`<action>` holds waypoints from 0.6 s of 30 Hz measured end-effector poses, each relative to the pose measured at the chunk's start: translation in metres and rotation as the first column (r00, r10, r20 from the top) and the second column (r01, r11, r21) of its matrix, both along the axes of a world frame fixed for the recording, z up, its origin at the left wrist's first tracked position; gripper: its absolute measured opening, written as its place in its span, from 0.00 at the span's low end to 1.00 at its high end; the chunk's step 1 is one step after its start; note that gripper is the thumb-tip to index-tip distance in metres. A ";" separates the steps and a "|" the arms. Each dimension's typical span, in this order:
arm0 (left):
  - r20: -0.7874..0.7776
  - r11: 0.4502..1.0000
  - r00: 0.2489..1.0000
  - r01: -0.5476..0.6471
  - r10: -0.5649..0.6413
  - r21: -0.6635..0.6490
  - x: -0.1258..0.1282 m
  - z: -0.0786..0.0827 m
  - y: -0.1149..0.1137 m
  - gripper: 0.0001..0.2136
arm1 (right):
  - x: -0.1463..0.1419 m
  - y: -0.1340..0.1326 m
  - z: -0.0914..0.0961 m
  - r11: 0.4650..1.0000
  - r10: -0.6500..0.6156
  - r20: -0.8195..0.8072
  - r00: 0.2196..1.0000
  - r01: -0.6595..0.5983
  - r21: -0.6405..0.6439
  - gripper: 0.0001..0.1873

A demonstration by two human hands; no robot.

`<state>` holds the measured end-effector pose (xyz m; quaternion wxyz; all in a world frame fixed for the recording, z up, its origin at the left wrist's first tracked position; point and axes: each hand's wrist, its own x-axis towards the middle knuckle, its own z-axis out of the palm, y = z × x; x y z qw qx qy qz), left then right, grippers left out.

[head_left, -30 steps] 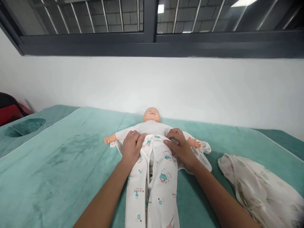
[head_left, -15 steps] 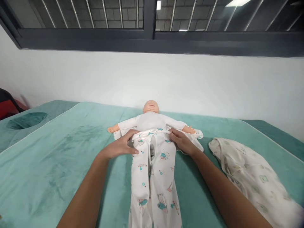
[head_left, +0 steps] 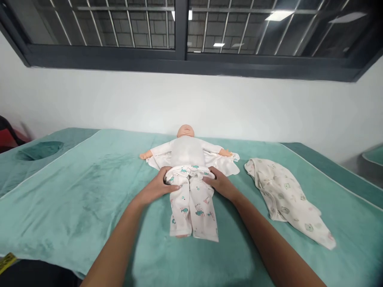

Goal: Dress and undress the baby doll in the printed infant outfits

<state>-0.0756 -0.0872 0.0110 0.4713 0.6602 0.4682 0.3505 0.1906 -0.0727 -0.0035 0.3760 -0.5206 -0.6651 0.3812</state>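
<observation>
A baby doll (head_left: 187, 150) lies on its back on the teal padded surface, head toward the wall and arms spread wide. Its torso and arms are white. White baby pants (head_left: 196, 199) printed with small teal and pink figures cover its legs. My left hand (head_left: 158, 184) grips the left side of the bunched waistband, thumb lying on the front. At the opposite side, my right hand (head_left: 220, 182) holds the waistband in the same way. Fingers of both hands are partly hidden by the cloth. Beneath the arms, a white printed cloth (head_left: 226, 164) is spread out.
A folded white garment (head_left: 287, 195) with green prints lies to the right. The teal padded surface (head_left: 89, 191) has a round hollow (head_left: 40, 150) at the far left. Behind it rise a white wall (head_left: 119, 101) and a dark-framed barred window (head_left: 181, 63).
My view has pulled back and shifted, so the whole pants legs now show. The waistband is more bunched, and both hands have stayed on its sides, with the right thumb now across the front.
</observation>
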 end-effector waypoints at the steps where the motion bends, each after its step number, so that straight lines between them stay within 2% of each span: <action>1: -0.017 1.000 1.000 0.019 -0.019 -0.010 -0.002 0.001 -0.006 0.28 | 0.000 -0.007 0.001 0.999 0.045 0.022 0.999 -0.044 -0.010 0.17; 3: -0.074 0.999 0.997 -0.018 0.020 0.030 -0.003 0.000 -0.015 0.22 | 0.000 -0.017 0.001 0.996 0.079 0.032 0.996 -0.078 -0.040 0.16; 5: -0.103 0.990 0.989 -0.099 0.109 0.101 0.002 -0.006 -0.021 0.14 | -0.003 -0.022 -0.002 0.998 0.044 0.024 0.999 -0.042 -0.055 0.14; 8: 0.030 0.962 0.966 -0.260 0.258 0.082 0.010 -0.014 -0.026 0.10 | -0.008 -0.024 -0.005 0.998 -0.037 0.005 0.999 0.037 -0.057 0.17; 10: 0.140 0.958 0.949 -0.288 0.284 0.005 0.009 -0.015 -0.031 0.11 | -0.008 -0.030 -0.002 0.996 -0.055 -0.003 0.998 0.055 -0.067 0.18; 12: 0.163 0.985 0.972 -0.172 0.170 -0.005 0.002 -0.011 -0.041 0.18 | -0.003 -0.044 0.003 0.997 0.000 -0.008 1.000 0.000 -0.073 0.17; 13: 0.136 0.997 0.988 -0.080 0.077 0.015 -0.002 -0.010 -0.048 0.25 | 0.000 -0.054 0.007 0.995 0.067 -0.016 0.998 -0.068 -0.070 0.18; 14: 0.089 0.999 0.996 0.014 -0.018 0.040 -0.007 -0.009 -0.055 0.33 | 0.004 -0.065 0.010 0.986 0.151 -0.026 0.988 -0.152 -0.064 0.23; 16: -0.045 0.985 0.987 0.156 -0.153 0.077 -0.014 -0.010 -0.072 0.48 | 0.008 -0.088 0.013 0.950 0.309 -0.030 0.951 -0.310 -0.045 0.44; 18: -0.178 0.973 0.968 0.199 -0.176 0.117 -0.013 -0.016 -0.086 0.56 | 0.006 -0.106 0.011 0.937 0.348 0.009 0.937 -0.348 -0.013 0.59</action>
